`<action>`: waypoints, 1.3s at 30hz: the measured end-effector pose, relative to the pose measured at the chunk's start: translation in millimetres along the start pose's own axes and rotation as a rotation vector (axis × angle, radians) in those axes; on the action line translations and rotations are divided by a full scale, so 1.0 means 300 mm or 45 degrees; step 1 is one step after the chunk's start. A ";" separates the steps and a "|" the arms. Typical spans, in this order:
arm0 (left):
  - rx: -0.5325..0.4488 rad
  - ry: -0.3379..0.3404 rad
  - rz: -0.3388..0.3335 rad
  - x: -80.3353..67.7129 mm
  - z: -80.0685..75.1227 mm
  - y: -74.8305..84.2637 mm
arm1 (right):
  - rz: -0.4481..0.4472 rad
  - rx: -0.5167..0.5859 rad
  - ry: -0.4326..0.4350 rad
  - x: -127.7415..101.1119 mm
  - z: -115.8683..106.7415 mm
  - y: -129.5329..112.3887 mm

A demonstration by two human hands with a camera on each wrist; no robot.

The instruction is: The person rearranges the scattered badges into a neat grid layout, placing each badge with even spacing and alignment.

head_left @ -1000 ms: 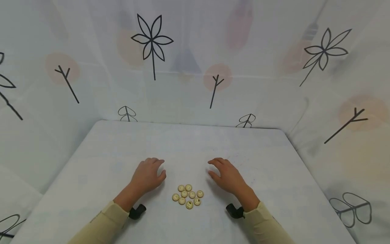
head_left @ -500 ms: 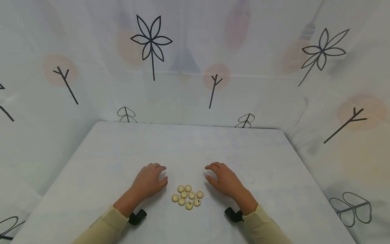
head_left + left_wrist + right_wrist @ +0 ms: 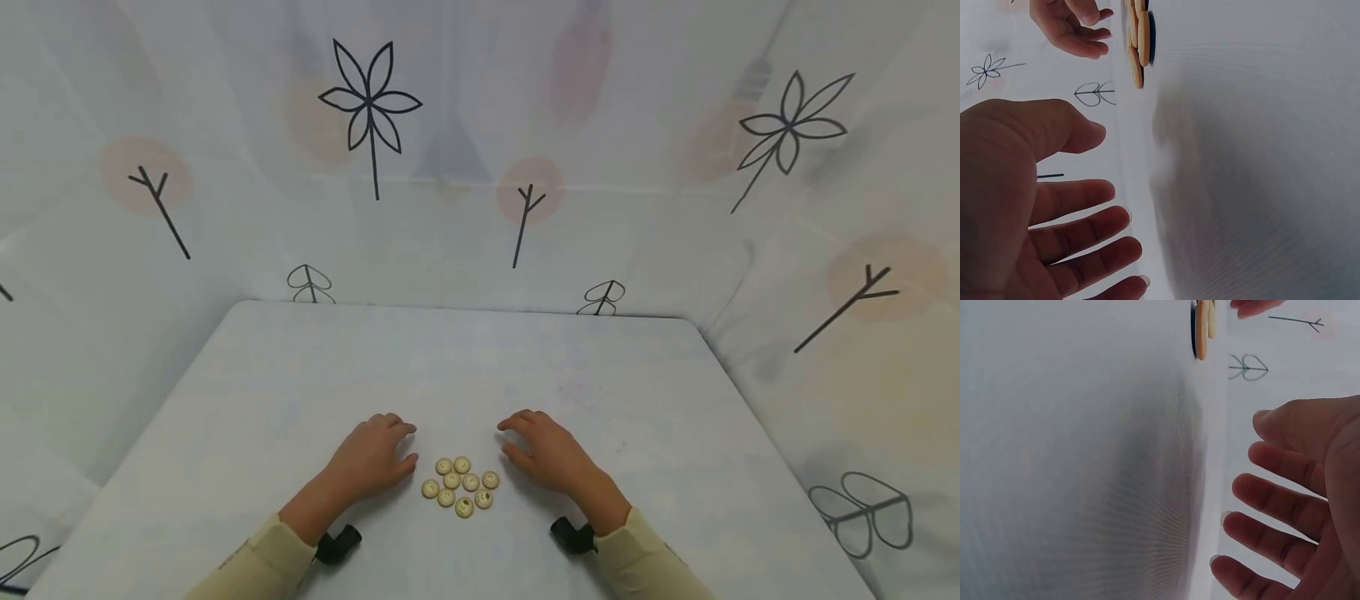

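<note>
My left hand (image 3: 371,461) and right hand (image 3: 546,454) flank the discs (image 3: 459,485), which lie bunched on the surface (image 3: 480,367) between them. Fingers (image 3: 1085,225) on both hands are spread and relaxed above the cloth, grasping nothing, seemingly placed to hem the cluster in.

white table (image 3: 300,375) | on it: clustered round wooden pieces (image 3: 459,485)
</note>
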State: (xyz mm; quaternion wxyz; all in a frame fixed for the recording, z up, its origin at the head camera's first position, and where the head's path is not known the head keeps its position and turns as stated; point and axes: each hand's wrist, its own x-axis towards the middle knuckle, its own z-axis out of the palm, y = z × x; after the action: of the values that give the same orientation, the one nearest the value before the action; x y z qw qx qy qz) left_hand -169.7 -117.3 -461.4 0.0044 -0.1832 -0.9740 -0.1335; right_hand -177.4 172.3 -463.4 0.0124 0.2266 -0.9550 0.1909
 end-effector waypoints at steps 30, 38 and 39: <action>-0.095 -0.219 0.200 -0.024 -0.005 0.041 | -0.153 0.007 -0.208 -0.006 0.009 -0.009; -0.106 -0.249 0.191 -0.025 0.003 0.053 | -0.186 0.010 -0.240 -0.007 0.019 -0.013; -0.102 -0.246 0.195 -0.025 0.004 0.054 | -0.186 0.012 -0.247 -0.007 0.018 -0.015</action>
State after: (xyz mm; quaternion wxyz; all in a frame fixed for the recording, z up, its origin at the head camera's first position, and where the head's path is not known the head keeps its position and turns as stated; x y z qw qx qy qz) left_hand -156.9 -104.9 -458.8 -0.0867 -0.2692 -0.9468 -0.1532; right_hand -173.3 167.5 -467.1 -0.0674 0.3131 -0.9317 0.1712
